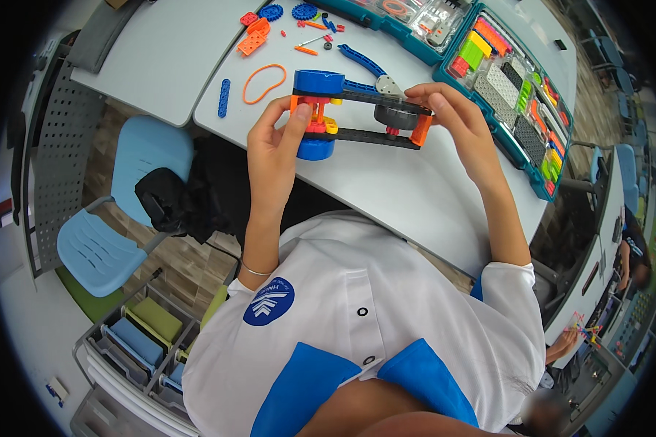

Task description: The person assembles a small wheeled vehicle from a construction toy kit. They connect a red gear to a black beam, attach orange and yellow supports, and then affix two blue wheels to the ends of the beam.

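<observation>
Above the near table edge I hold a building-kit model of a wheeled frame [368,137] between both hands. It has two long black beams, blue wheels [319,81] at its left end and a dark grey wheel [395,117] near its right end. Red and yellow connectors [318,116] join the beams on the left. My left hand [275,149] grips the left end, thumb on the orange piece there. With thumb and fingers, my right hand [461,125] pinches the right end beside an orange end piece [420,131]. A light grey plate [389,86] shows just behind the frame.
Beyond the model lie a curved blue beam [361,60], an orange rubber band [264,84], a straight blue beam [224,98], orange blocks [253,39] and blue gears [305,11]. An open teal parts case [514,135] stands at the right. Blue chairs [98,251] are at left.
</observation>
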`<state>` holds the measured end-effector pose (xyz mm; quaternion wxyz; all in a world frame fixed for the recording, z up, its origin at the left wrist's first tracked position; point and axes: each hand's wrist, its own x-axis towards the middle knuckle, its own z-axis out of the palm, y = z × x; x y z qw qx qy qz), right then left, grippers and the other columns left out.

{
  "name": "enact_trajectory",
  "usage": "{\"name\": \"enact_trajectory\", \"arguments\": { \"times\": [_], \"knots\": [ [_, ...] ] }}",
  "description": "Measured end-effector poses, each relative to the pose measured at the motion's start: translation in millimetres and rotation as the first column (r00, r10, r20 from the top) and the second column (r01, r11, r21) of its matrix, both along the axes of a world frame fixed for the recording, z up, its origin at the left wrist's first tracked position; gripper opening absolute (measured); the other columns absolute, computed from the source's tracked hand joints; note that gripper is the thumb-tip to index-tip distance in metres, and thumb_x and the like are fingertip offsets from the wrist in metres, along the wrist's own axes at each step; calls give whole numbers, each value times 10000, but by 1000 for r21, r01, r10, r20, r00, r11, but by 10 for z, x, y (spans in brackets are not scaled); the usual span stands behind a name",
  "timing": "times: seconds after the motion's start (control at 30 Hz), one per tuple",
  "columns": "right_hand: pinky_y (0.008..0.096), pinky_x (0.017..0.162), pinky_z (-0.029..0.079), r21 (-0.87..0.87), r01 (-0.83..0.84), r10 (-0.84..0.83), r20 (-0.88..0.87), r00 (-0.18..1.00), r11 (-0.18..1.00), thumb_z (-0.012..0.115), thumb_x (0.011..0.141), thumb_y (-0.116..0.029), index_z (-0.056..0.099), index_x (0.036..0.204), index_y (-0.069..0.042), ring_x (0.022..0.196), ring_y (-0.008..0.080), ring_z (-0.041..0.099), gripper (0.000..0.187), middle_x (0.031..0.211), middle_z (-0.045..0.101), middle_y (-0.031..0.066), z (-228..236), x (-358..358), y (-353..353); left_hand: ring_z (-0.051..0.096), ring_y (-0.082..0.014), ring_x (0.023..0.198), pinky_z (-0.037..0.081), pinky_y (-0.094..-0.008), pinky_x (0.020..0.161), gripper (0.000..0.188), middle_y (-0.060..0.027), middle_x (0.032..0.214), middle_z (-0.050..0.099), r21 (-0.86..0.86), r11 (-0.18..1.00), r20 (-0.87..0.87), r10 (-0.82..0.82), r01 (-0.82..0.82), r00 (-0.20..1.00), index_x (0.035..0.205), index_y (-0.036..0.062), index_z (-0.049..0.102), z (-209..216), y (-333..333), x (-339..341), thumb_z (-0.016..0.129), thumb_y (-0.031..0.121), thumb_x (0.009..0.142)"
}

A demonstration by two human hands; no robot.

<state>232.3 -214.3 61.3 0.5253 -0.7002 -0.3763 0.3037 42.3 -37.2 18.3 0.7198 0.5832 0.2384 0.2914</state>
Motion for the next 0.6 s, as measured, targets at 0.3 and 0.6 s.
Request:
{"name": "enact_trajectory", "arguments": {
  "times": [0.3,0.6],
  "knots": [
    [282,807,516,-104,-100,124,260,958,990,773,865,-298,651,1212,-19,950,178,644,462,1070,683,104,155,-147,32,666,-87,837,538,-228,720,356,-70,929,700,-36,996,-23,-81,80,996,1149,-27,618,50,-127,122,579,307,1033],
    [211,745,524,-96,-50,-8,-526,851,994,605,979,-342,656,1224,-74,854,109,690,367,946,733,60,50,86,-11,713,-334,888,567,-315,649,700,-256,1335,536,-69,972,139,-214,225,967,1374,-67,441,68,0,34,396,548,1041]
  ]
}}
